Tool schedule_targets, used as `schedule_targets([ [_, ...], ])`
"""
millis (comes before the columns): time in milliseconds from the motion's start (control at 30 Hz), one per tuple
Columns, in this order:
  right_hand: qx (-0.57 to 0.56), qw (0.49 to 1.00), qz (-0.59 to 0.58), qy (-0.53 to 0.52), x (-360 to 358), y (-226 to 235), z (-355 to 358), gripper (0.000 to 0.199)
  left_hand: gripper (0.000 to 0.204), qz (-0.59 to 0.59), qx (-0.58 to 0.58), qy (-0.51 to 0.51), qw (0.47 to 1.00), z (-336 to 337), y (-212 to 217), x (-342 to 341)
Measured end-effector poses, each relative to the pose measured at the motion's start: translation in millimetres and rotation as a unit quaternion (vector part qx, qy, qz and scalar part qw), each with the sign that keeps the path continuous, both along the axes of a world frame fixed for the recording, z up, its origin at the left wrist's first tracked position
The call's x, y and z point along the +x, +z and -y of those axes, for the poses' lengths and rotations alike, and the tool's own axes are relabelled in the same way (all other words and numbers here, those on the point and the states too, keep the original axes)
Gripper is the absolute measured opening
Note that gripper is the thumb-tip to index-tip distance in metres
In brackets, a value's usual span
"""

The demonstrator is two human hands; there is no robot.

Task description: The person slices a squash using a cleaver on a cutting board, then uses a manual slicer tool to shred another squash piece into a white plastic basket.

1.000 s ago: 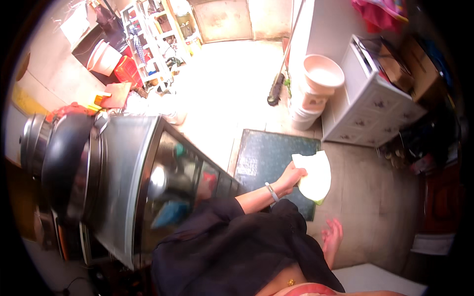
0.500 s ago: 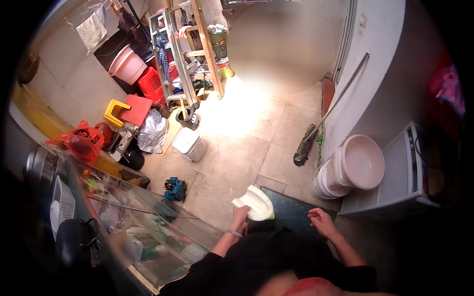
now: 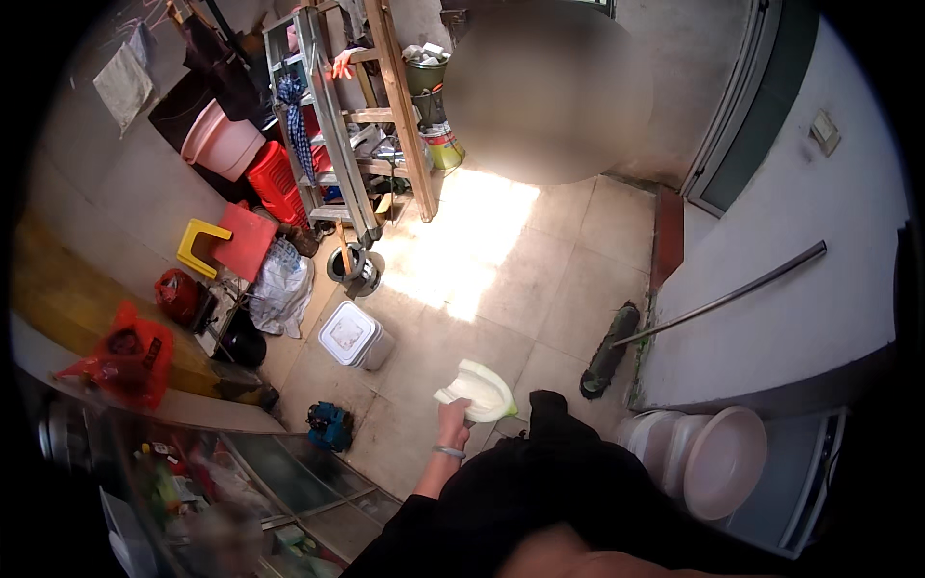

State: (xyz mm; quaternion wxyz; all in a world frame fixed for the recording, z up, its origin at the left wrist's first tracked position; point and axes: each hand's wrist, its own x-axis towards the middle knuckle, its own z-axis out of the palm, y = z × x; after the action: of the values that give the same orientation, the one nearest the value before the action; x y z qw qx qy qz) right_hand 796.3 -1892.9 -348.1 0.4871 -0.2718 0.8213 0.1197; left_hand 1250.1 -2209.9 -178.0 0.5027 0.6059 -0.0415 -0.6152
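Observation:
A pale, hollowed-out piece of melon or gourd (image 3: 489, 393), with a thin green rind along its lower edge, is held out in front of my body. My left hand (image 3: 454, 420) grips its near left side, and a grey band circles that wrist. The curved hollow of the piece faces up and to the left. Below it is the floor, with a bent, dark-clothed leg (image 3: 551, 416) just to the right. My right hand is out of the picture.
On the floor ahead are a lidded white bucket (image 3: 353, 337) and a small teal machine (image 3: 330, 426). A long-handled mop (image 3: 609, 354) leans at the right wall, above stacked tubs and a pink basin (image 3: 729, 462). Ladders (image 3: 332, 125) stand at the back left. Near left is a glass cabinet (image 3: 294, 472).
My view has swung round and forward, away from the dark mat. My left hand still holds the pale piece. My right hand, visible before, has left the picture.

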Motion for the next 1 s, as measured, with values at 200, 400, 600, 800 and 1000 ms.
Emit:
schedule_targets([
  [200, -0.224, 0.947, -0.109, 0.201, -68, 12, 364, 0.026, 0.044, -0.025, 0.006, 0.110, 0.994, 99, 5, 33],
  [400, -0.455, 0.871, -0.057, 0.177, 2, 98, 817, 0.022, 0.052, -0.076, -0.013, 0.265, 0.961, 154, -46, 93],
  [600, -0.570, 0.757, 0.111, 0.301, 190, 209, 1018, 0.029, 0.041, -0.181, 0.161, 0.323, 0.915, 234, -132, 185],
  [800, -0.462, 0.773, 0.143, 0.410, 223, 179, 1081, 0.028, 0.035, -0.186, 0.116, 0.428, 0.877, 352, -128, 209],
  [1000, -0.068, 0.967, 0.193, 0.152, 178, 93, 1130, 0.018, 0.033, -0.136, 0.110, 0.488, 0.855, 465, -98, 198],
])
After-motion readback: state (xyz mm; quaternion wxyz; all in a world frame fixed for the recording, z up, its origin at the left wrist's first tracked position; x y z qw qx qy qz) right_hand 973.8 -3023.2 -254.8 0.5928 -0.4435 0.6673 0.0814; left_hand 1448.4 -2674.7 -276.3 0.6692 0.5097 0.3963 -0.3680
